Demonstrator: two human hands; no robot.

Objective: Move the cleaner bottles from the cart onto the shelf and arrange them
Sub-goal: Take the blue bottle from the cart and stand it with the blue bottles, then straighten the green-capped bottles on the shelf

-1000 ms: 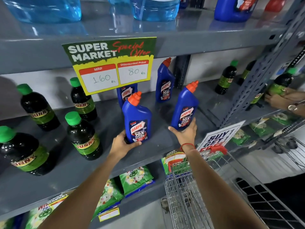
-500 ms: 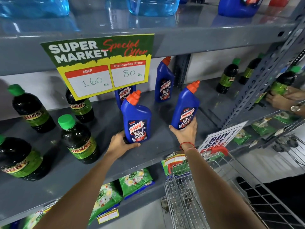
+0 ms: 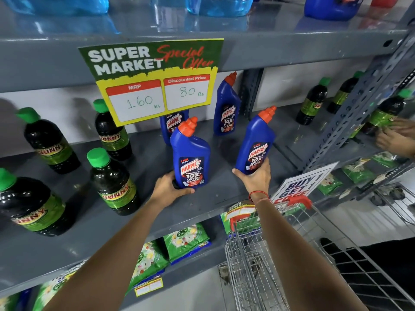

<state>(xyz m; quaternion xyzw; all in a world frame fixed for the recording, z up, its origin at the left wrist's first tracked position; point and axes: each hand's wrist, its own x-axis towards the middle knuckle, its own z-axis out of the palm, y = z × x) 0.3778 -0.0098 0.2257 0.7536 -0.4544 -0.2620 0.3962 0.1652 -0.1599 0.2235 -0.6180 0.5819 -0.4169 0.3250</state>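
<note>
Four blue Harpic cleaner bottles with orange caps are on the grey middle shelf (image 3: 213,198). My left hand (image 3: 170,189) grips the base of the front left bottle (image 3: 190,153), which stands upright. My right hand (image 3: 256,178) holds the base of the front right bottle (image 3: 256,142), tilted to the right. Behind them stands a third bottle (image 3: 226,108), and a fourth bottle (image 3: 170,124) is partly hidden by the price sign. The wire cart (image 3: 258,265) sits below my right arm.
Several dark Sunny bottles with green caps (image 3: 112,182) stand at the left of the shelf. A yellow price sign (image 3: 155,81) hangs from the upper shelf. Another person's hands (image 3: 395,135) handle a bottle at the far right. Green packets (image 3: 186,241) lie on the lower shelf.
Both hands keep hold of the same two bottles; they have barely shifted on the shelf. My view has swung slightly.
</note>
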